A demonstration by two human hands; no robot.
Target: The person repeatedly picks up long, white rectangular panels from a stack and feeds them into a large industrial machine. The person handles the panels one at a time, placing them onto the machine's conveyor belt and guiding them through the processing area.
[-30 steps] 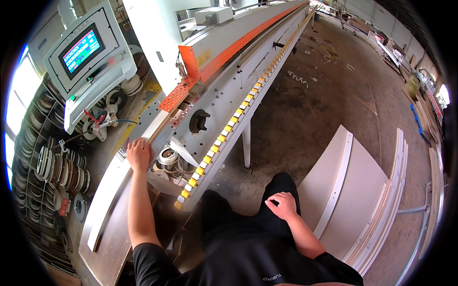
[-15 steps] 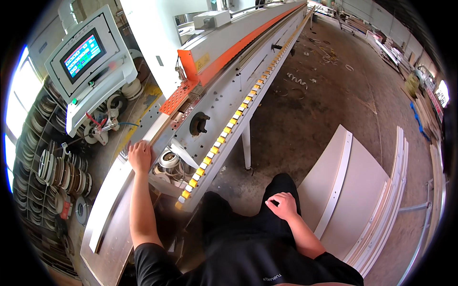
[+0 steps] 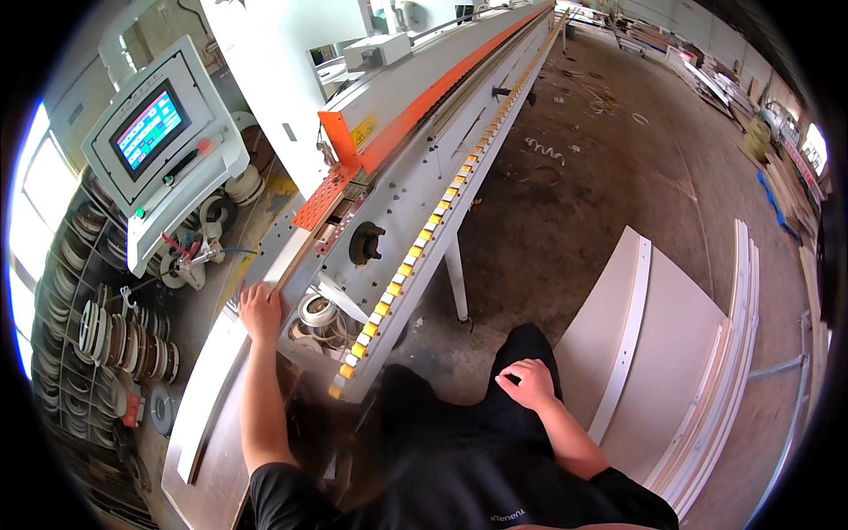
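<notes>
A long, narrow white board (image 3: 210, 402) lies along the infeed side of the edge-banding machine (image 3: 389, 208). My left hand (image 3: 261, 311) is closed over this board, short of the perforated orange plate (image 3: 324, 199), its fingers pointing toward the machine. The palm side and the exact grip are hidden beneath the hand. On my right thigh rests my right hand (image 3: 530, 383), its fingers loosely curled with nothing visible in them.
Yellow and white rollers (image 3: 397, 278) line the machine's near rail. A control panel (image 3: 159, 124) stands left, above racks of banding rolls (image 3: 124, 340). Large pale panels (image 3: 654, 340) and white strips (image 3: 733, 371) stand at my right. A brown table (image 3: 208, 486) supports the board.
The view has shifted slightly, so the machine and my left hand appear a little lower. Neither hand has visibly changed its hold or its place on things.
</notes>
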